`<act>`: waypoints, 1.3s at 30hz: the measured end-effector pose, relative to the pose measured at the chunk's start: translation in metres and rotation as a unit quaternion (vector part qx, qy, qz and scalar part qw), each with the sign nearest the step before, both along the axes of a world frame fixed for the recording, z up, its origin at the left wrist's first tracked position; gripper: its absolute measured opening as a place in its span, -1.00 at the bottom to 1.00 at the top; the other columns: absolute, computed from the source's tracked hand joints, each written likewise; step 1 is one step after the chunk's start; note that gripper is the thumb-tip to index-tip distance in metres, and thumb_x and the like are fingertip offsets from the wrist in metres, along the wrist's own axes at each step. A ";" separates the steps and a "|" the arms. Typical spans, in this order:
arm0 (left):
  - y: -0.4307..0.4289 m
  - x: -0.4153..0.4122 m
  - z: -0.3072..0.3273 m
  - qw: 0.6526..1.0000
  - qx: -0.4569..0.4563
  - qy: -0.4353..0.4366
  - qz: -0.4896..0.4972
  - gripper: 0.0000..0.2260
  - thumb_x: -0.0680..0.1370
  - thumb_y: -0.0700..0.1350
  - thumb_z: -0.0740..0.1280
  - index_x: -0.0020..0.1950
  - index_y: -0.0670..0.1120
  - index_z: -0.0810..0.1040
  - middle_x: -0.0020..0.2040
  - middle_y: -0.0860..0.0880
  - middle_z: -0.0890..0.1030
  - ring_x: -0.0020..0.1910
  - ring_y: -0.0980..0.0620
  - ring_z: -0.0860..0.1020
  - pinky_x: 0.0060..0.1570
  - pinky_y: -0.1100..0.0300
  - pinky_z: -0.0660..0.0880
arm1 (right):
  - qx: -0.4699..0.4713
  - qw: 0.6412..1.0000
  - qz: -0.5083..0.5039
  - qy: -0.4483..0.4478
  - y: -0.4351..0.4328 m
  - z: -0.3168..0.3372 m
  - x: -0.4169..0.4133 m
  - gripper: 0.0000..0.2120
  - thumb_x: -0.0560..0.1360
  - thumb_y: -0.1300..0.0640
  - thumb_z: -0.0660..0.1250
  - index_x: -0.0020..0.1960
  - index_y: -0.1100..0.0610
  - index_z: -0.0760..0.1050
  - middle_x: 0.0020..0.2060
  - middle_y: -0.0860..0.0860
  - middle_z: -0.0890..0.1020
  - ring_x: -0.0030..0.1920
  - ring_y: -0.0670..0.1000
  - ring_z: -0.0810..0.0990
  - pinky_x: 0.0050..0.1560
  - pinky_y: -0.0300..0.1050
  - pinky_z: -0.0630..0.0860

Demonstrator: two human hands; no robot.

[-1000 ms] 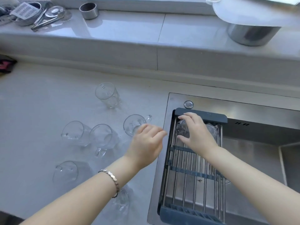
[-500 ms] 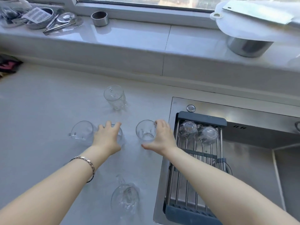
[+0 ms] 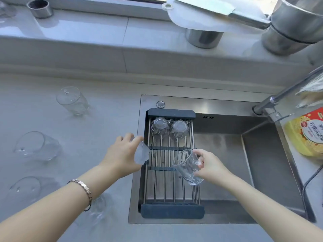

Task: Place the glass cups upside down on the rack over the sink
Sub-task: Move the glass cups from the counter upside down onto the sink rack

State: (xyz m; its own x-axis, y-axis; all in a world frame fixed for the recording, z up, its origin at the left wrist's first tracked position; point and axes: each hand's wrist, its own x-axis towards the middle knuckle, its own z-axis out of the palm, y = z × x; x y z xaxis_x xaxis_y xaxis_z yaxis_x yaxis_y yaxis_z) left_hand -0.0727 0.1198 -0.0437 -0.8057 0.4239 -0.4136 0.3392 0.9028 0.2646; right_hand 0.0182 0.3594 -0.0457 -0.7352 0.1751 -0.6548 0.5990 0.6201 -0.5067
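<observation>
Fingers (image 3: 201, 154) of the right hand (image 3: 211, 167) are closed around a clear, ribbed glass cup (image 3: 187, 167), held tilted above the rack (image 3: 172, 163) with its mouth turned up and to the left. A second cup (image 3: 142, 153) is gripped in the left hand (image 3: 122, 158) at the rack's left edge (its orientation is hard to judge through the glass). Two cups (image 3: 159, 127) are stood upside down, side by side, at the rack's far end. Four more (image 3: 37, 145) are seen on the table (image 3: 108, 119).

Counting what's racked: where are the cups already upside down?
In the head view, two upturned cups sit side by side at the rack's far end.
</observation>
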 end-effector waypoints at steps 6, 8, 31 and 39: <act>0.021 0.015 -0.002 1.000 0.009 0.001 -0.029 -0.41 0.40 -0.02 0.39 0.38 0.04 0.27 0.28 -0.01 0.36 0.17 -0.09 0.37 -0.06 0.10 0.48 | 0.130 0.988 0.047 0.076 0.022 0.003 0.015 -0.37 0.40 0.15 0.40 0.43 0.07 0.28 -0.14 -0.02 0.49 0.03 0.05 0.50 0.14 -0.12 0.35; 0.024 0.018 -0.002 1.000 0.022 -0.006 -0.020 -0.40 0.40 -0.05 0.40 0.39 0.02 0.28 0.28 -0.03 0.36 0.17 -0.11 0.36 -0.02 0.07 0.49 | 0.124 0.987 0.040 0.095 0.026 0.005 0.016 -0.37 0.36 0.18 0.43 0.40 0.07 0.32 0.06 0.03 0.59 0.19 0.06 0.50 0.21 -0.15 0.34; -0.010 0.002 -0.004 1.000 -0.010 -0.020 0.021 -0.36 0.42 -0.04 0.39 0.43 0.06 0.19 0.35 0.01 0.29 0.23 -0.07 0.31 0.02 0.12 0.49 | 0.203 0.937 0.285 0.010 -0.064 -0.079 -0.105 -0.62 0.46 0.31 0.23 0.28 0.21 0.36 0.21 0.18 0.51 0.26 0.20 0.36 0.27 0.08 0.30; -0.005 0.004 -0.011 0.999 -0.016 -0.035 0.011 -0.36 0.40 -0.04 0.37 0.43 0.08 0.19 0.35 0.01 0.29 0.23 -0.06 0.31 -0.01 0.12 0.51 | 0.158 0.967 0.179 0.092 -0.019 -0.093 -0.046 -0.47 0.45 0.10 0.34 0.39 0.05 0.28 0.33 0.04 0.37 0.37 0.12 0.26 0.32 0.08 0.33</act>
